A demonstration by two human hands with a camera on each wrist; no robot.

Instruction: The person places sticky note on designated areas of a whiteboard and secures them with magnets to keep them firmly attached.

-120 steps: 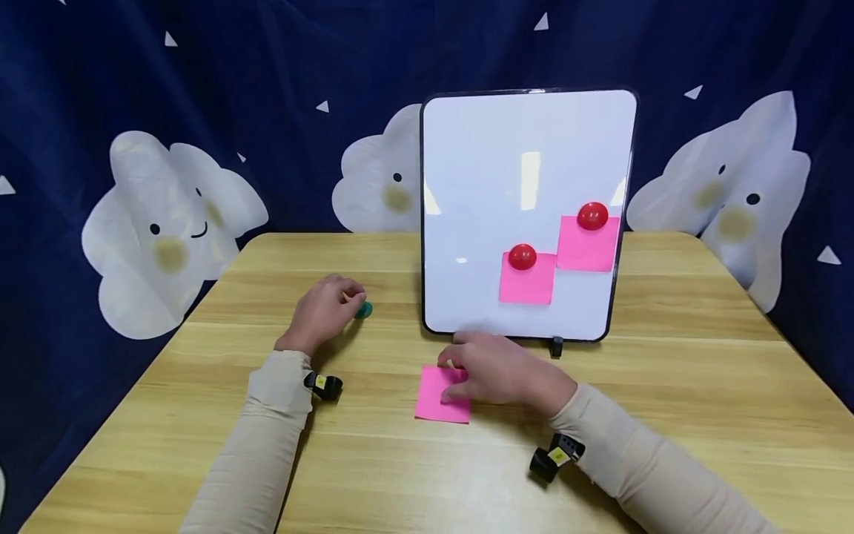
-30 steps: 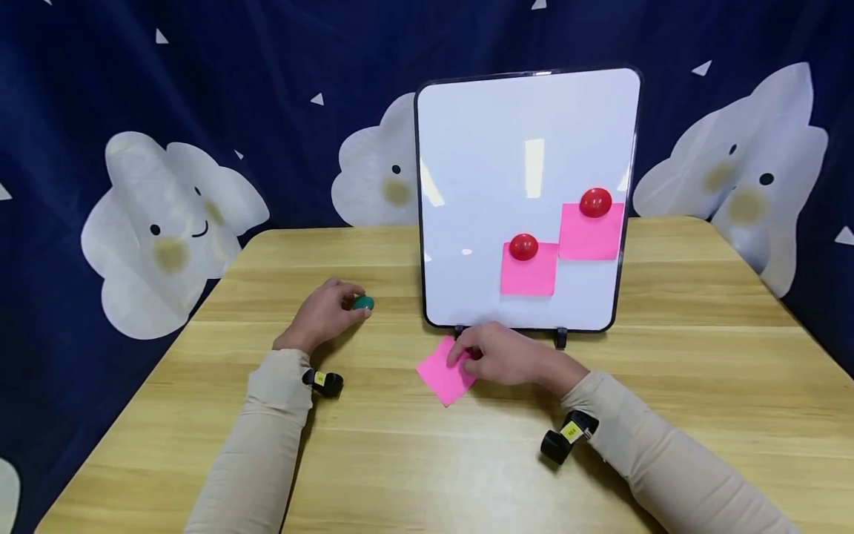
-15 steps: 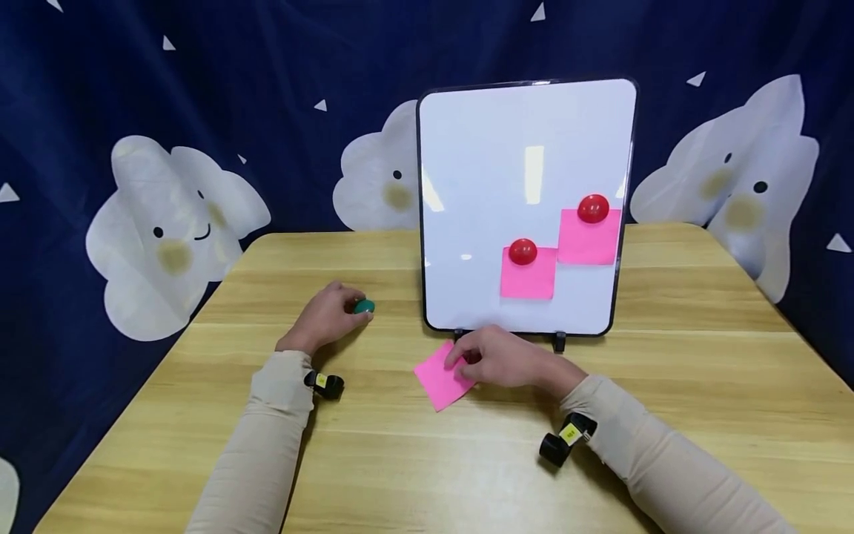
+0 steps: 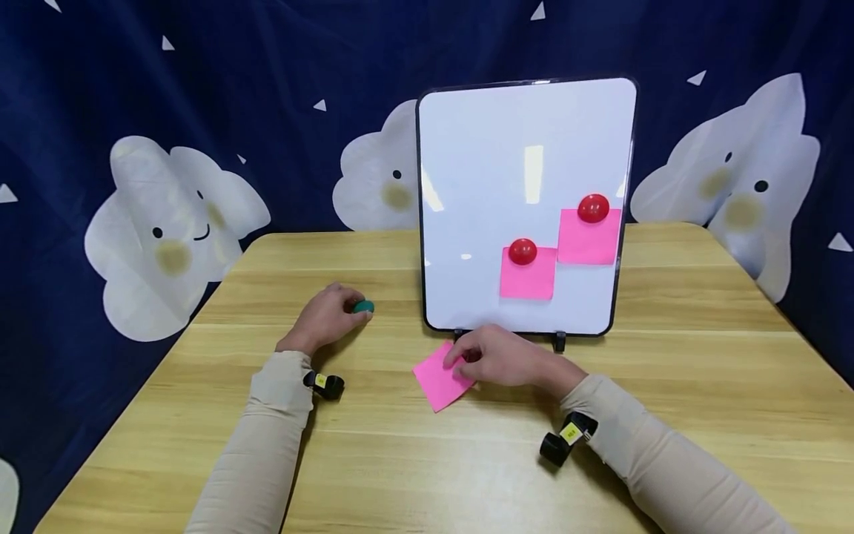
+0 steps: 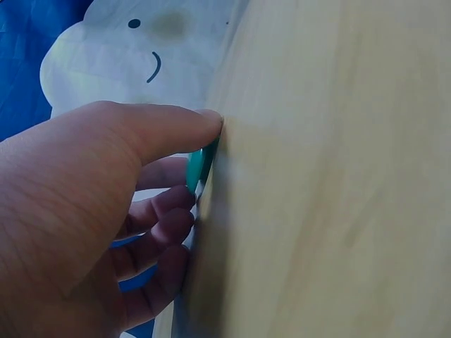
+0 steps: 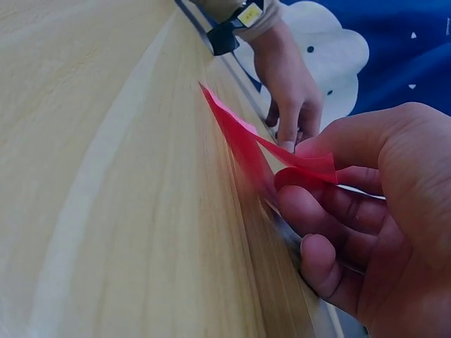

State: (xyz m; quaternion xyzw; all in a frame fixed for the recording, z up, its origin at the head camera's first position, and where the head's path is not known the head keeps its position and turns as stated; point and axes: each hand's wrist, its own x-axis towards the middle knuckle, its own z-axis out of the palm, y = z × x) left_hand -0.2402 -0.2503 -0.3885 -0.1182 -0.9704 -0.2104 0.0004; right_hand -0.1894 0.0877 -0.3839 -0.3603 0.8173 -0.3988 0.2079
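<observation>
My left hand (image 4: 327, 317) is at the table's left-middle, its thumb and fingers around a small round green magnet (image 4: 363, 305). In the left wrist view the magnet (image 5: 194, 167) sits between thumb and index finger, close against the tabletop. In front of the whiteboard (image 4: 480, 170), my right hand (image 4: 503, 357) pinches a pink sticky note (image 4: 435, 381) by one corner. The right wrist view shows that note (image 6: 236, 134) bent up between thumb and fingers, its far part near the wood. Two more pink notes, the lower (image 4: 527, 282) and the upper (image 4: 587, 241), hang on the board.
A red magnet (image 4: 523, 251) is on the lower note and another red magnet (image 4: 593, 208) on the upper. The board stands on small black feet (image 4: 560, 341) on the wooden table (image 4: 373, 460). Behind it hangs a dark blue curtain (image 4: 280, 81) with clouds.
Since four seconds ago, my right hand has taken the note's corner and the note has turned to a slant. My left fingers have shifted slightly around the green magnet. The last half second looks nearly still.
</observation>
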